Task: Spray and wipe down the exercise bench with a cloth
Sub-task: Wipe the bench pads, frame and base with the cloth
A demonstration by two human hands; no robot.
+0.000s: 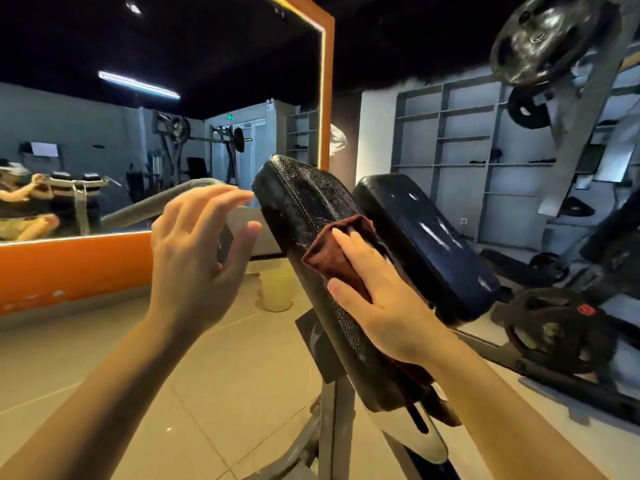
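Observation:
Two black, cracked leather pads of the exercise bench stand tilted in the middle: the left pad (304,202) and the right pad (426,233). A reddish-brown cloth (332,258) lies on the left pad's surface, and my right hand (377,292) presses it flat with straight fingers. The cloth's lower end hangs out below my wrist. My left hand (197,251) hovers left of the pad with fingers spread and holds nothing. It partly hides a dark object behind its palm.
A grey padded handle bar (152,206) juts out left of the pads. A pale yellow bucket (277,292) stands on the tiled floor below. Weight plates (561,334) and a rack sit at the right. A mirror with an orange frame (69,265) fills the left wall.

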